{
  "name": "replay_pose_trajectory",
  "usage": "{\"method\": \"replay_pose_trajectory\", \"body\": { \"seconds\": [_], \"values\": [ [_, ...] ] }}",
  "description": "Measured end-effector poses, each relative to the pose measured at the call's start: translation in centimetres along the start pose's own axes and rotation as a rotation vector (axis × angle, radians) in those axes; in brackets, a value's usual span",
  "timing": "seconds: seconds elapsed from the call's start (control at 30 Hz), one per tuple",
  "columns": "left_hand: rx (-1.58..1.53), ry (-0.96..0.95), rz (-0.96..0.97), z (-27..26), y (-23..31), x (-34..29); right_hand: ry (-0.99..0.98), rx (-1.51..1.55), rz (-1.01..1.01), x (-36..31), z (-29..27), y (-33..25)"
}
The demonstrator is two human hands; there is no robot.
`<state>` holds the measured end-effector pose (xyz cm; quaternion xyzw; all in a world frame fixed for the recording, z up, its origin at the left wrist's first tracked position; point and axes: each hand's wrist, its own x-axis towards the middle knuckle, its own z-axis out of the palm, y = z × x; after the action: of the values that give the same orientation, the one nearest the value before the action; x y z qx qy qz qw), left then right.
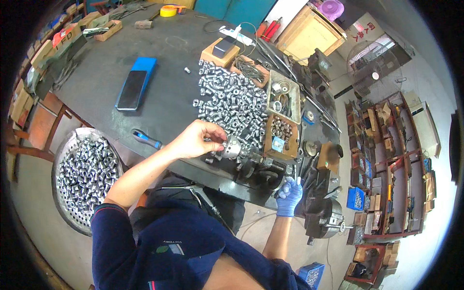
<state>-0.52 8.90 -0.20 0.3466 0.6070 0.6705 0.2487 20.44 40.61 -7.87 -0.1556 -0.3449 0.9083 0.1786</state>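
Note:
My bare left hand point(199, 140) reaches to the front of a round metal chuck point(232, 147) at the near edge of the workbench. Its thumb and fingers close together at the chuck's face; whatever is between them is too small to tell. The chuck sits on a dark machine point(263, 169) that extends to the right. Beside that machine's right end, my right hand point(289, 195), in a blue glove, is closed with its fingers curled round something hidden. Behind the chuck lies a large heap of small metal fittings point(232, 96).
A perforated metal basin point(60, 193) full of fittings stands at left. On the workbench point(169, 38) lie a screwdriver point(146, 138), a phone point(131, 90) on a blue box, and a wooden box of small parts point(280, 151). A bench vise point(325, 217) is at right.

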Motion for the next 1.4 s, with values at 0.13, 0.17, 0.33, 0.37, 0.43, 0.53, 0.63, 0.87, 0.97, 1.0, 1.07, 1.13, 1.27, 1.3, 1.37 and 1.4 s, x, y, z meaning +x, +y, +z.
{"method": "replay_pose_trajectory", "body": {
  "seconds": [0.13, 0.17, 0.33, 0.37, 0.43, 0.53, 0.63, 0.87, 0.97, 1.0, 1.07, 1.13, 1.27, 1.3, 1.37, 1.4],
  "values": [
    [0.016, -0.001, 0.007, 0.0, 0.2, 0.1, 0.078, -0.001, -0.012, -0.5, 0.5, -0.1],
    [0.012, 0.001, 0.015, 0.1, 0.3, 0.1, 0.084, -0.002, -0.025, -1.0, 1.0, -0.2],
    [0.06, 0.003, 0.055, 0.1, 0.4, 0.0, -0.06, -0.047, -0.103, -2.0, 1.6, -1.3],
    [0.069, 0.015, 0.043, 0.1, 0.6, -0.1, -0.032, -0.043, -0.078, -1.8, 1.5, -1.3],
    [0.04, 0.017, 0.018, 0.2, 0.6, 0.1, 0.026, -0.031, -0.04, -1.4, 1.0, -1.2],
    [-0.099, 0.004, -0.038, 0.1, 0.2, -0.1, 0.02, 0.054, 0.028, -0.1, -0.8, -0.1],
    [-0.132, 0.006, -0.057, -0.1, -0.3, 0.0, 0.42, -0.046, -0.062, 1.6, 1.5, 1.0],
    [-0.186, -0.018, -0.09, -0.5, -0.4, 0.4, 0.246, -0.445, -0.213, 9.4, 1.3, -1.9],
    [-0.223, -0.017, -0.101, -0.6, -0.4, 0.4, 0.144, -0.144, -0.387, 7.2, 6.5, -3.9],
    [-0.23, -0.013, -0.095, -0.7, -0.4, 0.3, -0.011, -0.153, -0.363, 6.2, 6.3, -4.7],
    [-0.231, 0.004, -0.097, -0.8, -0.5, -0.1, -0.059, -0.123, -0.45, 3.6, 7.7, -4.8],
    [-0.223, 0.004, -0.106, -0.8, -0.3, -0.1, -0.052, -0.122, -0.52, 1.0, 6.9, -4.3],
    [-0.294, -0.003, -0.12, -0.9, -0.3, -0.3, -0.115, -0.033, -0.303, -2.3, 4.1, -2.6],
    [-0.301, -0.006, -0.126, -0.9, -0.3, -0.3, -0.128, -0.005, -0.234, -2.3, 2.8, -1.9],
    [-0.314, -0.014, -0.134, -0.9, -0.4, -0.1, 0.16, -0.012, -0.127, -1.4, 0.9, -0.4],
    [-0.319, -0.015, -0.139, -0.9, -0.4, -0.1, 0.102, -0.006, -0.043, -0.5, -0.2, 0.1]
  ]
}}
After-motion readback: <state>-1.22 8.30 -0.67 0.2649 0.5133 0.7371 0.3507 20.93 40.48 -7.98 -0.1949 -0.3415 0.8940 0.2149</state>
